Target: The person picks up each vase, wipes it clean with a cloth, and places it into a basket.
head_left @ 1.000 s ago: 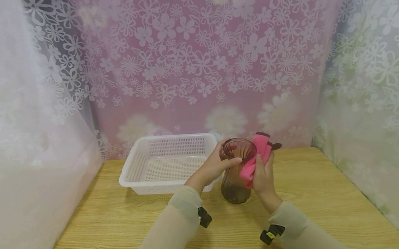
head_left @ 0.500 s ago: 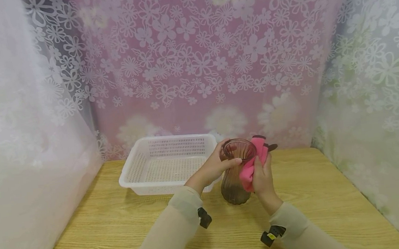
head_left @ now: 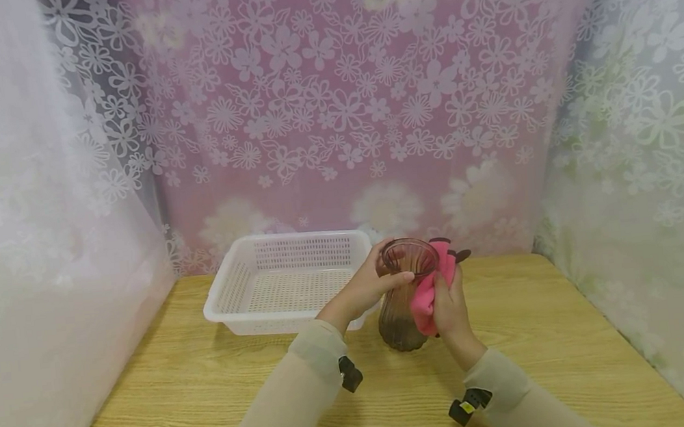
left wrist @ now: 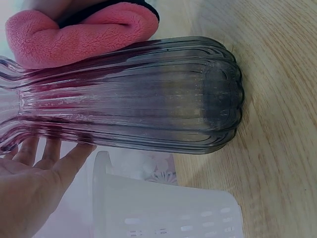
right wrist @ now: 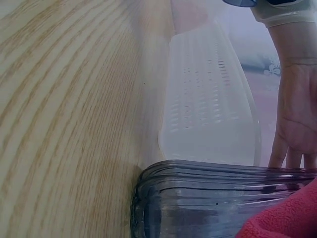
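Note:
A ribbed glass vase [head_left: 402, 321], purple at the flared mouth and smoky grey toward its base, stands nearly upright just right of the basket. My left hand [head_left: 369, 288] grips it below the rim, thumb on the near side and fingers behind. Against its right side, my right hand [head_left: 452, 311] holds a bunched pink cloth [head_left: 426, 301] with dark brown edging. In the left wrist view the fluffy cloth [left wrist: 89, 37] lies along the neck and upper body of the vase [left wrist: 148, 99]. The right wrist view shows the base close to the tabletop; my right hand is out of that view.
A white slotted plastic basket [head_left: 218, 311] sits to the left of the vase, near the back of the wood-grain table [head_left: 168, 395]. Flower-patterned curtains [head_left: 331, 104] enclose the back and both sides. Each wrist carries a black strapped camera.
My right hand has slid the pink cloth a little down and to the left along the vase's side. The left hand and the vase have stayed almost still.

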Demonstrator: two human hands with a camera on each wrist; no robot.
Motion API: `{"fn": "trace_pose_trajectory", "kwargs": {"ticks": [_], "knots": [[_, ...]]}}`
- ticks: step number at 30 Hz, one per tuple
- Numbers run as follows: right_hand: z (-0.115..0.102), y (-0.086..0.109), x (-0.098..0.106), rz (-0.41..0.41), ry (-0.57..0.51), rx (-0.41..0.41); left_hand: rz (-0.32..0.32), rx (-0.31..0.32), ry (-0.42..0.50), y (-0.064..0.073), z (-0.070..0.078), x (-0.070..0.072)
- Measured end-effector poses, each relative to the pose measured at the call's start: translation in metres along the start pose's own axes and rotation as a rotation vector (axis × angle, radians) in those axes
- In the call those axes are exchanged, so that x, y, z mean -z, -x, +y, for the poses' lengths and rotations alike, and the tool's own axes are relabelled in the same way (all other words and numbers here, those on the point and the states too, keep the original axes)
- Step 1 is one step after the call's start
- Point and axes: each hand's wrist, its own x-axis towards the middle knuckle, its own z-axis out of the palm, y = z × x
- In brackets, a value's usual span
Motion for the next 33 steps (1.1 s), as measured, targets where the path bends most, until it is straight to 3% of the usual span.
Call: {"fn": "trace_pose_trajectory", "kwargs": {"ticks": [22, 33], "knots": [[0.009, 0.001, 0.006, -0.049, 0.045, -0.115, 0.006, 0.005, -0.005, 0.001, -0.001, 0.0], [0.012, -0.003, 0.011, -0.109, 0.039, -0.24, 0.013, -0.013, 0.005, -0.001, -0.003, -0.001]]}}
